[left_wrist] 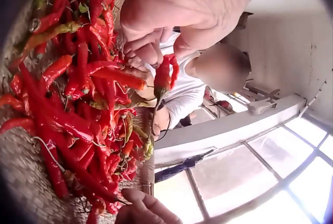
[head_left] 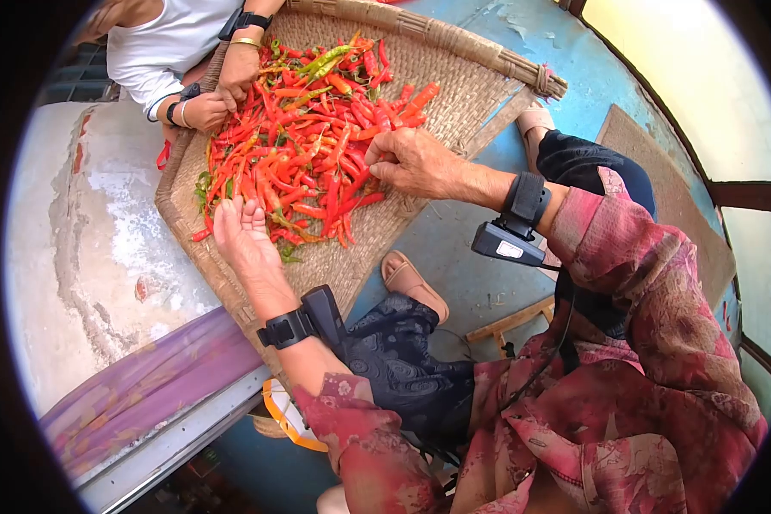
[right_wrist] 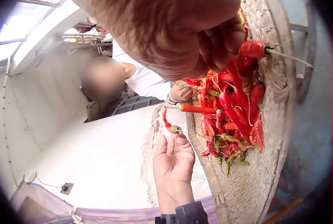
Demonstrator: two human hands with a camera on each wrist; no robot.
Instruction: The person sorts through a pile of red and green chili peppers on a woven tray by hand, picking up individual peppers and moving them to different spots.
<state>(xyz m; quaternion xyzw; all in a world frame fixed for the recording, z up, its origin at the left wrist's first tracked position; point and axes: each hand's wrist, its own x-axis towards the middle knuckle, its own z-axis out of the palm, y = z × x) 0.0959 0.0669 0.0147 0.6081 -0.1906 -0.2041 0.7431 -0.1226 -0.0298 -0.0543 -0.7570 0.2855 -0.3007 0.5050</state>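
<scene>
Red chili peppers (head_left: 308,163), some greenish, lie heaped on a woven tray (head_left: 454,68). My left hand (head_left: 248,244) is at the tray's near left side, palm turned up. Between its thumb and fingers it pinches a small red chili pepper (left_wrist: 162,75), stem end toward the wrist camera. My right hand (head_left: 415,163) is over the right side of the heap, fingers curled. From those fingers a red chili pepper (right_wrist: 255,49) sticks out, its long stem pointing away; the rest is hidden by the hand.
Across the tray another person in a white top (head_left: 167,47) has both hands (head_left: 206,111) at the heap's far left edge. A pale worn ledge (head_left: 111,231) with a purple cloth (head_left: 163,377) borders the tray on the left. Below are a blue floor (head_left: 480,248) and a sandaled foot (head_left: 415,287).
</scene>
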